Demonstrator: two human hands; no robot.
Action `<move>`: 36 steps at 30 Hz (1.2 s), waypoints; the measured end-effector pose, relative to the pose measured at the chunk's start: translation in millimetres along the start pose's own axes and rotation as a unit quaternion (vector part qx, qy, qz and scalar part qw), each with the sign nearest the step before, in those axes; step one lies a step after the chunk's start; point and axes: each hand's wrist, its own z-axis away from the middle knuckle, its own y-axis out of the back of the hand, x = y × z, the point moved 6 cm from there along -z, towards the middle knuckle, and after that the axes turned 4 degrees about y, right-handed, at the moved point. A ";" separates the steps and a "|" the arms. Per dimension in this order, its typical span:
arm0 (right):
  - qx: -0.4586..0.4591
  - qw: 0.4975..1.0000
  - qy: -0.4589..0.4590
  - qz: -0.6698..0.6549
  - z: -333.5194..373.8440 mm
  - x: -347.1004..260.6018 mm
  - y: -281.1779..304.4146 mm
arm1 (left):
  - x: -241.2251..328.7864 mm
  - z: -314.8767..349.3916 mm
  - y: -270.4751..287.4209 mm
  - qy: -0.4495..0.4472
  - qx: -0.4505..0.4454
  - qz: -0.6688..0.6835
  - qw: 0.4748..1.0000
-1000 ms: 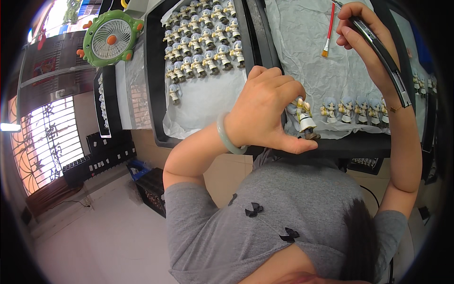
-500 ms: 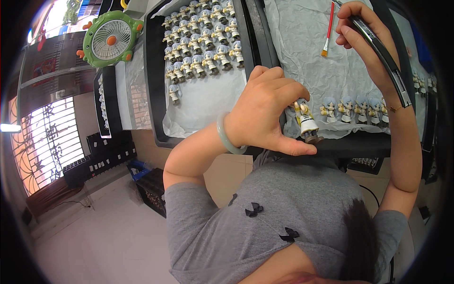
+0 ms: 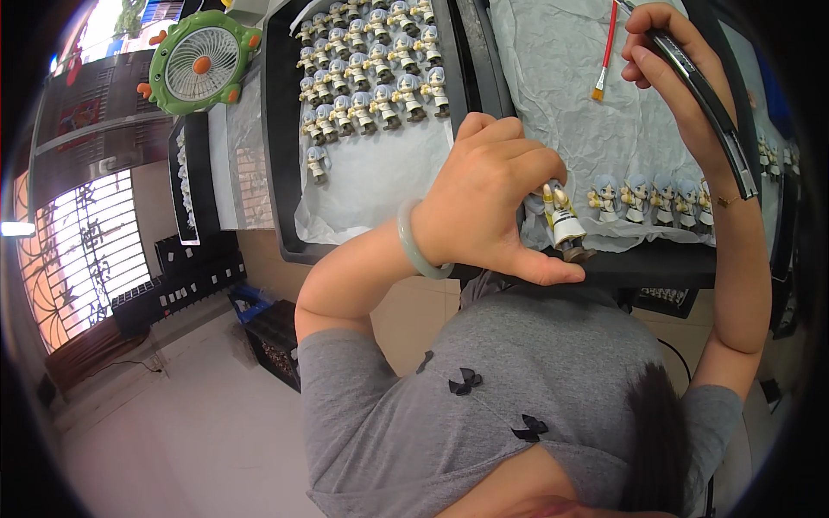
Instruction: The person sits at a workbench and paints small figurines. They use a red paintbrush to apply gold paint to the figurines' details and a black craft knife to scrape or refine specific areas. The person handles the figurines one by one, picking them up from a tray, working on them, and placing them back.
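My left hand point(image 3: 496, 190), with a pale green bangle at the wrist, is closed around a small painted figurine point(image 3: 565, 223) in white, yellow and brown. The fingers cover its head; its brown feet point toward me, near my thumb. Over the right side of the paper-lined tray, my right hand point(image 3: 669, 65) is closed on a long slim black-and-silver utility knife point(image 3: 704, 108). The knife's handle lies back along the wrist. Beside that hand, a red paintbrush point(image 3: 607, 56) rests on the paper. A row of similar figurines point(image 3: 636, 198) lies to the right of the held one.
A black tray point(image 3: 278, 129) on the left holds several rows of matching figurines on white paper. Farther left stands a green fan point(image 3: 200, 65). Dark bins point(image 3: 272, 341) sit on the floor at left, and more figurines point(image 3: 767, 155) show at the far right.
The view has shifted slightly. Both hands keep their grips and nearly the same places, with the figurine and knife still held.
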 end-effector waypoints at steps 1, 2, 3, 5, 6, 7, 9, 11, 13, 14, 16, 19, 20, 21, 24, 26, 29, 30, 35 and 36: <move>-0.011 1.000 -0.005 -0.003 0.7 0.6 2.4 | -0.9 -1.2 -0.1 -0.003 -0.003 0.018 1.000; -0.022 1.000 -0.010 -0.005 1.3 1.8 4.3 | -1.0 -2.5 0.0 -0.012 -0.003 0.048 0.999; -0.035 0.999 0.009 0.025 -0.5 3.1 4.0 | -1.3 -3.8 -0.2 -0.020 -0.006 0.076 0.997; -0.061 0.993 0.049 0.082 -3.7 7.1 2.5 | -1.8 -6.3 -1.2 -0.030 -0.017 0.134 0.990; -0.059 0.993 0.045 0.093 -3.4 10.3 5.4 | -2.7 -6.7 -0.5 -0.031 -0.026 0.164 0.986; -0.058 0.992 0.043 0.100 -2.9 13.2 7.0 | -3.6 -5.6 2.6 -0.028 -0.034 0.191 0.981; -0.044 0.993 0.035 0.100 -2.3 17.8 9.7 | -15.7 0.7 21.2 0.038 0.026 0.331 0.942; -0.056 0.993 0.041 0.098 -1.6 18.0 8.7 | -35.9 20.5 64.3 0.050 0.111 0.408 0.905; -0.064 0.990 0.063 0.109 -2.2 15.0 6.5 | -59.4 44.3 106.1 0.057 0.193 0.354 0.913; -0.059 0.989 0.058 0.123 -2.6 15.0 6.3 | -73.8 56.4 125.0 0.094 0.175 0.244 0.949; -0.047 0.988 0.056 0.136 -3.8 14.3 7.1 | -105.4 93.2 138.2 0.235 0.154 -0.033 0.959; -0.046 0.987 0.074 0.135 -3.8 11.7 7.3 | -154.0 135.7 110.2 0.374 0.009 -0.196 0.907; -0.046 0.987 0.071 0.135 -3.6 12.1 7.9 | -160.1 144.6 99.2 0.357 -0.017 -0.226 0.906; -0.047 0.987 0.067 0.136 -3.6 12.6 8.3 | -168.3 154.0 87.7 0.361 -0.059 -0.249 0.897; -0.054 0.988 0.064 0.126 -3.1 12.4 7.6 | -181.8 168.9 68.2 0.328 -0.061 -0.288 0.897; -0.051 0.989 0.053 0.126 -2.6 11.2 8.1 | -187.7 174.0 63.4 0.335 -0.068 -0.312 0.887; -0.040 0.991 0.034 0.124 -1.6 6.5 9.1 | -183.9 167.3 69.7 0.349 -0.072 -0.339 0.871; -0.041 0.992 0.041 0.114 -2.8 4.0 7.6 | -177.7 161.1 73.6 0.357 -0.071 -0.350 0.863; -0.001 0.998 0.053 0.032 0.3 -9.4 12.8 | -91.6 75.0 65.2 0.186 0.015 -0.218 0.958; -0.004 0.999 0.030 -0.012 0.6 -9.7 14.2 | -66.6 54.0 52.2 0.128 0.041 -0.168 0.977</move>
